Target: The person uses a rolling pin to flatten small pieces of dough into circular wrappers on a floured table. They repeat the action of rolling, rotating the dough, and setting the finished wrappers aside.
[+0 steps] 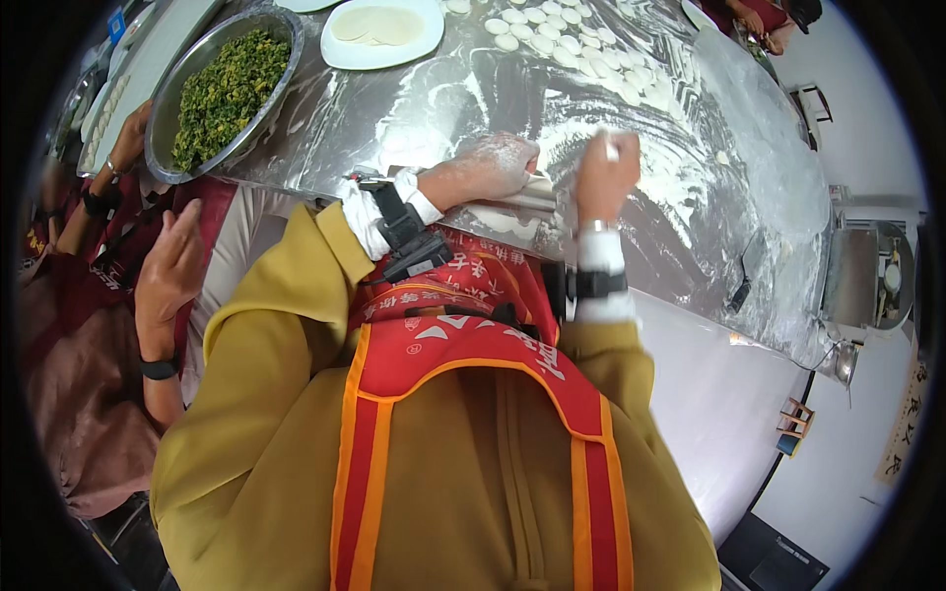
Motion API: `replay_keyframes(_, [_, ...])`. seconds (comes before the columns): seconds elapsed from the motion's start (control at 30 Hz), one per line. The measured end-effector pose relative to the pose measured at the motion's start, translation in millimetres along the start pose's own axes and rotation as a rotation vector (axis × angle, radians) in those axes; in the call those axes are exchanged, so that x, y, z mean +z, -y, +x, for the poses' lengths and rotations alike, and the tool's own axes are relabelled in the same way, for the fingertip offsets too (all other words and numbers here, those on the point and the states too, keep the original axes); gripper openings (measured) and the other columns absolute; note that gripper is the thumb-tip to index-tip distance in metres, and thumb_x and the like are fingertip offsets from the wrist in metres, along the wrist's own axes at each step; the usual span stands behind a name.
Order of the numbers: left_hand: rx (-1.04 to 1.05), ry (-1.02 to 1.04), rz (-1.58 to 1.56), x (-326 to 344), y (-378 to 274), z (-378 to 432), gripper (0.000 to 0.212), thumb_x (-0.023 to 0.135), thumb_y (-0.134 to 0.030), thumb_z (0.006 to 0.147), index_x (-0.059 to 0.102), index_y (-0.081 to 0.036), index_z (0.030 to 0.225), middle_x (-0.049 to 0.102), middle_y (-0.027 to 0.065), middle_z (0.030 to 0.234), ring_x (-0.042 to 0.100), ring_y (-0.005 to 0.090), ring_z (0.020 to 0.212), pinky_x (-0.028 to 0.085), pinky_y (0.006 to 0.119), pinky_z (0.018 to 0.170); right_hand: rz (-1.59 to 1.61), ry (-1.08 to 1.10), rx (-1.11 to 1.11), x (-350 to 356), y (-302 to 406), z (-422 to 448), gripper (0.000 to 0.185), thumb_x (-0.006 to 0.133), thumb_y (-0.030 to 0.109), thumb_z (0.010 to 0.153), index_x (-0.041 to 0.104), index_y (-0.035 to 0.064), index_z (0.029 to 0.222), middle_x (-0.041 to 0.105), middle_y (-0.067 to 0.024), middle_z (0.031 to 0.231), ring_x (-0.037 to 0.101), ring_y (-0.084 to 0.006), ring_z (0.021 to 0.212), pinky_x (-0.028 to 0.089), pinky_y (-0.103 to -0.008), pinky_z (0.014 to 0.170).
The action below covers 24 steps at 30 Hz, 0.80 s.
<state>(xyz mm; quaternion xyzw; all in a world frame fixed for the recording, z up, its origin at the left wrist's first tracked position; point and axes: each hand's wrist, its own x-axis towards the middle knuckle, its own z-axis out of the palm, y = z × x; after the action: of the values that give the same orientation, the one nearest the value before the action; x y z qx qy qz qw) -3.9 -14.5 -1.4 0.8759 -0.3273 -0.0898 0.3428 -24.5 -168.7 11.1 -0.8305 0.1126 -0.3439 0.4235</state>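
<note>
My left hand [497, 168], dusted with flour, is curled low over the near edge of the steel table [325, 140]. A pale, smooth strip, apparently dough [538, 185], shows beside and under its fingers; whether they grip it is unclear. To the right, my right hand [607, 176] is a blurred fist above the floured surface, with a small white piece, apparently dough [612, 152], between its fingers. Many flattened round dough pieces [548, 31] lie beyond my hands. Thin round wrappers [377, 26] are on a white plate [332, 53] at the back.
A steel bowl [290, 89] of chopped green and yellow filling stands at the left. Beside it are a co-worker's hands [168, 258] and a tray with small white pieces [111, 111]. Crumpled clear plastic sheeting [776, 148] covers the table's right part. Another person [761, 22] is at the far right.
</note>
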Motion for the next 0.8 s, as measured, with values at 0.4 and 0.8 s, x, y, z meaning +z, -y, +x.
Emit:
replay_keyframes(0.4, [-0.013, 0.019, -0.038, 1.4, 8.5, 4.3, 0.015, 0.05, -0.014, 0.076, 0.058, -0.002, 0.082, 0.06, 0.0181, 0.08, 0.058, 0.0339, 0.079, 0.045, 0.041, 0.072, 0.055, 0.001, 0.028, -9.1, -11.9, -14.0, 0.012, 0.058, 0.009, 0.074, 0.048, 0.0036, 0.073, 0.055, -0.0137, 0.064, 0.052, -0.0262, 0.055, 0.044, -0.035, 0.056])
replay_keyframes(0.8, [-0.04, 0.007, -0.12, -6.5, 10.4, 6.5, 0.014, 0.051, -0.013, 0.073, 0.059, -0.002, 0.079, 0.061, 0.0191, 0.083, 0.058, 0.0356, 0.082, 0.044, 0.042, 0.073, -0.026, -0.033, -0.038, -11.1, -14.6, -14.7, 0.013, 0.06, 0.013, 0.074, 0.049, 0.0043, 0.073, 0.057, -0.0127, 0.065, 0.054, -0.023, 0.056, 0.044, -0.0357, 0.057])
